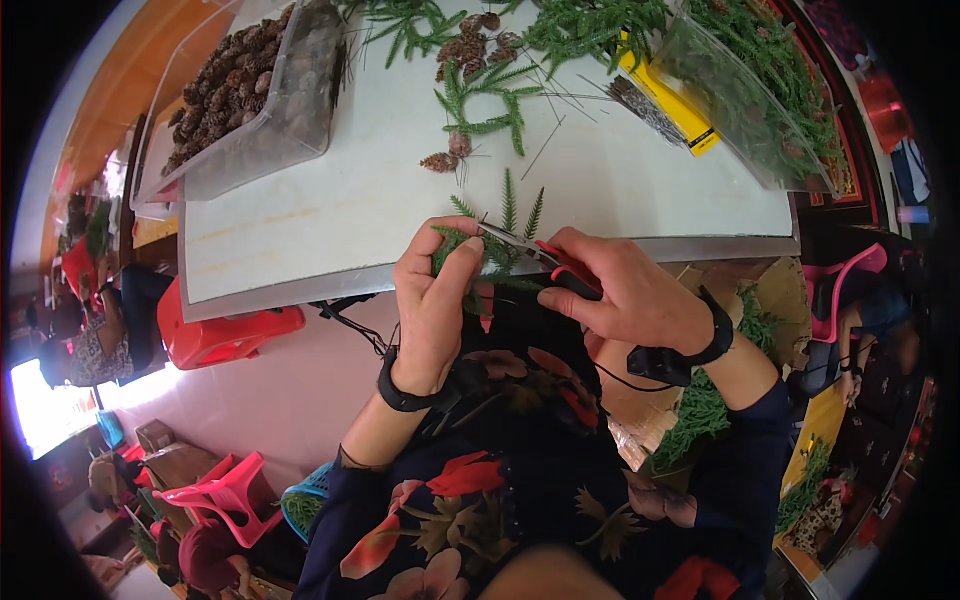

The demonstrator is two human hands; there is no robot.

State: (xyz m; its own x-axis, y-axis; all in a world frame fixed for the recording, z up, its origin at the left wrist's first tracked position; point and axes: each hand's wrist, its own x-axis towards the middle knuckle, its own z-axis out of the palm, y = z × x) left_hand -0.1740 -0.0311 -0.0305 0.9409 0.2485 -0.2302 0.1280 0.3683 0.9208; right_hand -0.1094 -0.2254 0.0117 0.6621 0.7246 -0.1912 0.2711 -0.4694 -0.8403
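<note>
Over the near edge of my table (330, 215) is the sprig (497, 257), pliers (575, 282) across its right side. Beyond lie loose cones (440, 161) and more greenery (600, 30), between my left bin (300, 110), holding cones, and right bin (728, 115), holding branches.

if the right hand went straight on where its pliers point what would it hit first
Probably the left hand: the pliers in the right hand point toward it, their tips beside the green sprig the left hand holds. Depth is unclear, so the sprig might come first.
</note>
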